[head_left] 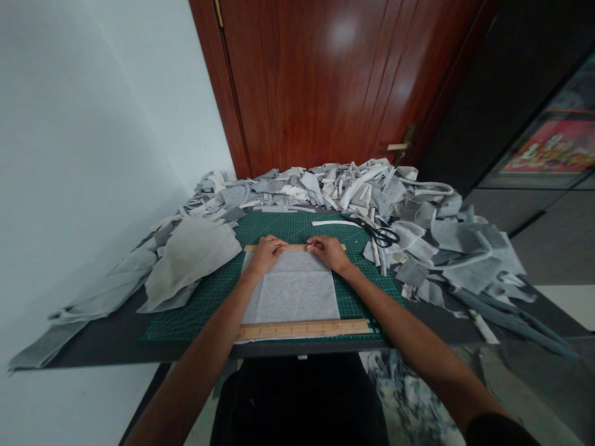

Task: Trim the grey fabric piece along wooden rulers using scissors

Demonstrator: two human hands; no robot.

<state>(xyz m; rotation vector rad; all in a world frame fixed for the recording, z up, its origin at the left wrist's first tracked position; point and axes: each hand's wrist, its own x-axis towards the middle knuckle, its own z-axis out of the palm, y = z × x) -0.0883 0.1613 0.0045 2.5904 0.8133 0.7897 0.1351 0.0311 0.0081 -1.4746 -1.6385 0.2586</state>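
Note:
A light grey piece of cloth (297, 291) lies flat on a green cutting mat (195, 316), with crease lines across it. Along its far edge runs a narrow wooden ruler (297, 248). A wider wooden ruler (307, 329) lies across the near edge. My left hand (268, 254) rests at the far ruler, left of its middle, fingertips pinched together. Opposite it, my right hand (329, 253) is pinched in the same way, right of the middle. What sits between the fingertips is too small to make out; both hands touch the cloth's far edge or the ruler there.
Black scissors (383, 236) lie right of the mat's far side, near a white strip (335, 223). Heaped grey and white fabric scraps (367, 186) line the table's back and right. Larger grey pieces (193, 254) lie left. A wooden door (316, 87) stands behind.

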